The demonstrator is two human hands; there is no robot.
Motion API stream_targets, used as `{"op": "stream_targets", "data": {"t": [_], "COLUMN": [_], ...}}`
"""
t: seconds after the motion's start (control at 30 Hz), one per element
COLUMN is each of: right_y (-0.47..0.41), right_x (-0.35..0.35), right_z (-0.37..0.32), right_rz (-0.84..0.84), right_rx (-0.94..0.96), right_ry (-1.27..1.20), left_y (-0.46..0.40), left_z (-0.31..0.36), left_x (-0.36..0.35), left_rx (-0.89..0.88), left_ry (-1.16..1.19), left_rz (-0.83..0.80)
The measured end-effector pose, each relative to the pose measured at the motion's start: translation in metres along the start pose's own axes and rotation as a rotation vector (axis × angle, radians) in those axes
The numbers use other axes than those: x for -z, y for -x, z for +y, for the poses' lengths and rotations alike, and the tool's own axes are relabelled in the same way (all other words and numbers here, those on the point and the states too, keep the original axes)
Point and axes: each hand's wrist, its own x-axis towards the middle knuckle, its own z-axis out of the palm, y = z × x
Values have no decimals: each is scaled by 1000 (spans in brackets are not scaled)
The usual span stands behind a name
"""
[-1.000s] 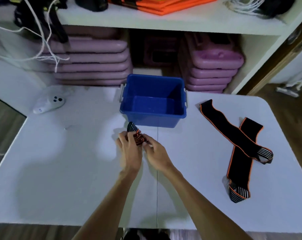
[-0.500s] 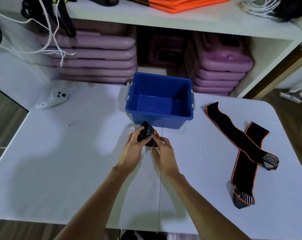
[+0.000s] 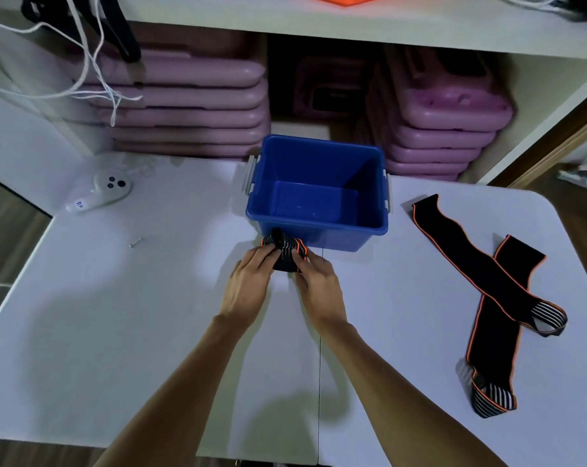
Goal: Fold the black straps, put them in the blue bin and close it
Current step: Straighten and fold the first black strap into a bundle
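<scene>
Head view: left hand (image 3: 250, 284) and right hand (image 3: 319, 286) together grip a folded black strap with orange edging (image 3: 284, 252), held just before the near wall of the open blue plastic bin (image 3: 319, 237) mid-counter. Two more long black orange-edged straps (image 3: 494, 298) lie crossed near the right edge of the white counter (image 3: 117, 315). White controller (image 3: 100, 192) at far-left corner.
</scene>
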Motion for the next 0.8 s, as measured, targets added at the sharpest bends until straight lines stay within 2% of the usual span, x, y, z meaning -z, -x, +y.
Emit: {"op": "stream_targets", "data": {"t": [0.1,0.27,0.47,0.8], "right_y": [-8,-19,-16,-2], "right_x": [-8,-14,-14,4], "right_z": [4,4,2,-13], "right_rz": [0,-39,0,25], "right_rx": [-19,-60,-68,-100], "right_ry": [160,263,260,181], "left_y": [-7,-14,-11,-8], "left_z": [-8,-17,-22,-10], "left_x": [-5,-14,-17,11], "left_rx": [-46,-35,-92,-87], "left_ry": [-70,-30,-45,36], "left_rz": [13,17,10,60]}}
